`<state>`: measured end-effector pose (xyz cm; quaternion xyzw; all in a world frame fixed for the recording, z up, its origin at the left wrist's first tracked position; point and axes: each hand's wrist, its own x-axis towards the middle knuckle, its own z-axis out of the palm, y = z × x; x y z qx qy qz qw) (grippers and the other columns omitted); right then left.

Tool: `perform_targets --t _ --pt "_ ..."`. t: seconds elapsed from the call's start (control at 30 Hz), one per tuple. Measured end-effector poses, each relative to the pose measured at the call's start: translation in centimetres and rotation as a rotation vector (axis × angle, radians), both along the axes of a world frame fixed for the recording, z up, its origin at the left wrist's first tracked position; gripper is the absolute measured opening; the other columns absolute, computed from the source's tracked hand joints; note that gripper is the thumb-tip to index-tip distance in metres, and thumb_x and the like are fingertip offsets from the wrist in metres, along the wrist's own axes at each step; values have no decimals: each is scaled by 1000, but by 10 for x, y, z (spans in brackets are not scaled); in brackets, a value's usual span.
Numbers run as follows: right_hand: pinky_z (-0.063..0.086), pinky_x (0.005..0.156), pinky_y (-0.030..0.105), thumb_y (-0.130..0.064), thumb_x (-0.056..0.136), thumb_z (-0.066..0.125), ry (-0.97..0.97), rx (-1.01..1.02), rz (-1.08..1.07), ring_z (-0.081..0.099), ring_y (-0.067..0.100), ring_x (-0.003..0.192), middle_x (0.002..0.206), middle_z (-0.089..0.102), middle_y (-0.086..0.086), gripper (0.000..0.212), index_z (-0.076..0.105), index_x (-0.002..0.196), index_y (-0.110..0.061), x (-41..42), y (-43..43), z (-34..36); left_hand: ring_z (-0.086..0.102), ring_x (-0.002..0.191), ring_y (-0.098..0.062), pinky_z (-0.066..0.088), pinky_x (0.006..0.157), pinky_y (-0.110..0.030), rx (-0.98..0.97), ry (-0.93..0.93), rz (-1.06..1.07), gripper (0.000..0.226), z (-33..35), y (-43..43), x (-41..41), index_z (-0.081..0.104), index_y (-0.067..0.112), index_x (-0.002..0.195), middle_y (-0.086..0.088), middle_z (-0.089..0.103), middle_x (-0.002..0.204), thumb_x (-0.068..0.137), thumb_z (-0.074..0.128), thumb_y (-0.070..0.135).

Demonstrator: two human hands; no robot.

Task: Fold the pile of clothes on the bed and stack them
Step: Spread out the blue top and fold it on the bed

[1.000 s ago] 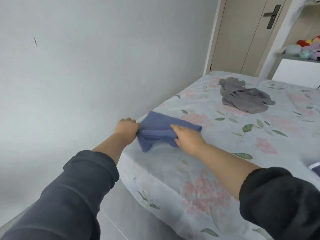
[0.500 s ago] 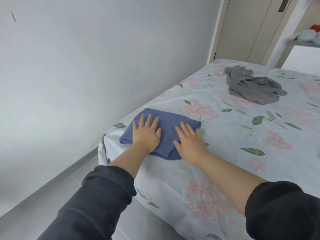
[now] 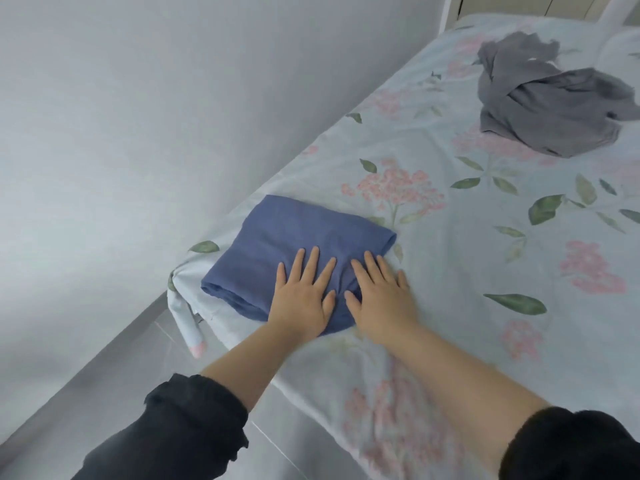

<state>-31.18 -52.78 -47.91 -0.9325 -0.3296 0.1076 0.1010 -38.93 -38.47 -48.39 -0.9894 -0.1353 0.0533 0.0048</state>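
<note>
- A plain pale wall [image 3: 138, 116] fills the left side of the view and runs along the bed's far edge.
- The bed [image 3: 450, 271] takes up the right side, covered with a light sheet printed with pink flower clusters and green leaves.
- A strip of grey floor [image 3: 79, 393] shows between the wall and the near corner of the bed.
- A grey garment [image 3: 554, 109] lies crumpled and unfolded at the upper right of the bed, well apart from both hands.
- A blue garment [image 3: 287, 237] lies folded into a flat, roughly rectangular packet near the corner of the bed, close to the wall side. Its folded edges face the bed's corner and the flower print beside it.
- Two bare forearms reach in from below, each coming out of a dark sleeve [image 3: 194, 427] pushed up towards the elbow.
- The left hand [image 3: 299, 303] lies palm down on the near part of the blue garment, its fingers [image 3: 311, 261] straight and spread, gripping nothing.
- The right hand [image 3: 384, 303] lies palm down just beside it, partly on the garment's near right corner and partly on the sheet. Its fingers [image 3: 372, 268] are straight and close together, pressing flat rather than grasping.
- A corner of the sheet [image 3: 190, 327] hangs down off the bed's corner, ending in a pink tip.
</note>
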Motion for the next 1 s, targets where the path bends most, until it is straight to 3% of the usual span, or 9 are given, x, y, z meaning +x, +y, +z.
perform_targets --t 0.13,0.33,0.6,0.8,1.0 --pt "1 116 46 -46 99 26 108 -175 -65 -4 21 147 160 -5 6 65 2 152 -16 -2 -37 34 -12 146 -25 1 115 -51 -123 163 31 59 29 -26 -7 -4 29 151 0 -12 160 100 19 46" --pt "2 116 48 -44 100 23 70 -290 -90 -6 24 147 159 -9 9 65 0 152 -12 9 -42 173 -14 146 -27 3 115 -53 -135 70 22 63 163 -32 -15 -8 29 150 -3 -13 159 100 27 43" --pt "3 116 49 -39 99 30 -86 -118 -201 -1 23 147 159 -3 9 62 9 151 -12 -17 -16 372 -14 146 -22 2 116 -51 -231 -37 -93 75 375 4 -7 -9 29 150 -2 -15 159 95 42 32" --pt "3 115 52 -38 98 31 -220 -117 -283 2 27 147 159 2 12 61 14 150 -11 -9 -5 441 -16 145 -25 -1 115 -51 -197 -37 -154 68 434 25 15 -9 28 150 -4 -19 158 99 35 33" --pt "5 115 54 -39 97 33 -319 -126 -244 2 27 147 159 2 13 62 15 150 -11 18 27 476 -17 145 -27 -3 114 -54 -27 -226 -265 58 487 61 49 -6 28 151 -5 -15 159 100 19 42"
